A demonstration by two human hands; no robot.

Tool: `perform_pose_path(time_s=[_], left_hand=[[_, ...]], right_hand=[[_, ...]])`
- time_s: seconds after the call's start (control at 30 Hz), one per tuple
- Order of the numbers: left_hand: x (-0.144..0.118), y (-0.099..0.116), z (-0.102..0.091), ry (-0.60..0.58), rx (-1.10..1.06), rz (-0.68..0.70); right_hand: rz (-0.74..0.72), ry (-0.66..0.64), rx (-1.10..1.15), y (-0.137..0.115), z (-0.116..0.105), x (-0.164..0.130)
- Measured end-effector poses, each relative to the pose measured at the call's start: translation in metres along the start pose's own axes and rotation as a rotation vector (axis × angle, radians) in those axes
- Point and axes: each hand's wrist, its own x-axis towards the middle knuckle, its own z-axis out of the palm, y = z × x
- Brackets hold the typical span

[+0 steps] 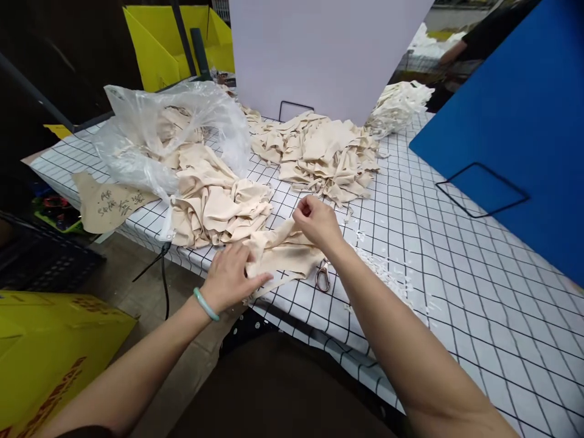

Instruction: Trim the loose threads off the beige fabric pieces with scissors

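A long table [456, 255] under a white cloth with a black grid fills most of the view, giving a flat, bright surface on which pale fabric shows up well. A blue panel [515, 134] stands along its right side and a white board [319, 48] at the back, walling the work area off from the other person, whose arm shows far behind. Yellow boxes [41, 359] sit on the floor at the left. On the table's left a clear plastic bag [155, 134] lies open, spilling a loose heap of cream fabric pieces [214, 204] within easy reach, while a flatter stack of similar pieces [319, 155] lies further back, kept apart from the heap. At the near edge, between the two hands, lies one cream piece [280, 252]. The left hand [228, 277] presses flat on its near end, fingers spread, seemingly to pin it down; the right hand [317, 222] pinches its far edge between closed fingertips, lifting it slightly. Small scissors [322, 277] rest just beside the right wrist, ready to hand, with tiny white trimmings [387, 274] scattered nearby.
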Motion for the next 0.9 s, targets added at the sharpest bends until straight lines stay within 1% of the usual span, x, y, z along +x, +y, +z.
perform_pose_path(time_s=[0.03, 0.07, 0.13, 0.2, 0.23, 0.27, 0.3, 0.33, 0.4, 0.43, 0.5, 0.6, 0.63, 0.67, 0.7, 0.77, 0.8, 0.83, 0.87, 0.9], left_hand=[[-0.003, -0.001, 0.004, -0.010, 0.007, -0.020], [-0.004, -0.002, 0.006, -0.006, -0.017, -0.046], [-0.002, -0.003, 0.004, -0.019, -0.117, -0.070], [0.003, 0.001, -0.003, -0.098, -0.362, -0.079], [0.007, 0.004, -0.007, -0.145, -0.539, -0.103], [0.010, 0.007, -0.012, -0.180, -0.742, -0.150], [0.013, 0.010, -0.016, -0.198, -0.938, -0.218], [0.014, 0.013, -0.019, -0.201, -1.090, -0.299], [0.015, 0.016, -0.022, -0.209, -1.224, -0.450], [0.015, 0.016, -0.023, -0.235, -1.250, -0.502], [0.012, 0.015, -0.023, -0.309, -1.263, -0.555], [0.009, 0.016, -0.024, -0.372, -1.230, -0.546], [0.008, 0.018, -0.025, -0.384, -1.220, -0.536], [0.008, 0.020, -0.027, -0.397, -1.218, -0.525], [0.009, 0.023, -0.029, -0.409, -1.222, -0.514], [0.010, 0.029, -0.032, -0.428, -1.228, -0.488], [0.010, 0.033, -0.034, -0.441, -1.218, -0.469], [0.011, 0.036, -0.036, -0.448, -1.197, -0.441], [0.011, 0.039, -0.037, -0.446, -1.157, -0.400], [0.012, 0.041, -0.039, -0.424, -1.098, -0.346]], right_hand=[[0.006, -0.011, -0.008, 0.002, -0.002, -0.002], [-0.011, -0.048, -0.009, 0.002, -0.001, -0.005], [-0.127, -0.188, 0.019, -0.001, 0.006, -0.015], [-0.287, -0.317, 0.083, -0.008, 0.017, -0.025], [-0.345, -0.353, 0.126, -0.012, 0.022, -0.029], [-0.365, -0.374, 0.180, -0.015, 0.026, -0.031], [-0.337, -0.381, 0.248, -0.017, 0.028, -0.031], [-0.264, -0.378, 0.324, -0.018, 0.029, -0.030], [-0.091, -0.361, 0.454, -0.017, 0.026, -0.023], [-0.030, -0.345, 0.491, -0.015, 0.023, -0.020], [0.029, -0.299, 0.492, -0.009, 0.017, -0.014], [0.068, -0.218, 0.425, -0.001, 0.008, -0.015], [0.057, -0.191, 0.383, 0.000, 0.004, -0.018], [0.013, -0.184, 0.334, 0.001, 0.001, -0.022], [-0.061, -0.207, 0.286, 0.002, -0.002, -0.027], [-0.261, -0.323, 0.211, 0.002, -0.005, -0.040], [-0.356, -0.372, 0.195, 0.002, -0.003, -0.047], [-0.426, -0.392, 0.197, 0.000, 0.003, -0.054], [-0.466, -0.369, 0.204, -0.002, 0.012, -0.060], [-0.484, -0.312, 0.211, -0.005, 0.023, -0.066]])
